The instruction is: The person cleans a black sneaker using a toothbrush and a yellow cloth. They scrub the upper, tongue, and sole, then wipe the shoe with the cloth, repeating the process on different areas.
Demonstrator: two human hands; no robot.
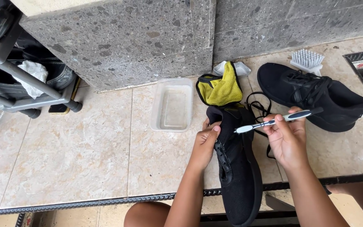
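now the left hand (pixel 206 141) grips a black unlaced shoe (pixel 237 168), right hand (pixel 287 141) pinching a toothbrush (pixel 274 121).

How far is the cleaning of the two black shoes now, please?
Done: the laces are out of the near black shoe and lie loose on the tiles.

In hand: the left hand steadies that shoe while the right hand holds a toothbrush against it.

Left: the second black shoe is still laced and untouched. The water tub, yellow cloth and scrub brush wait nearby.
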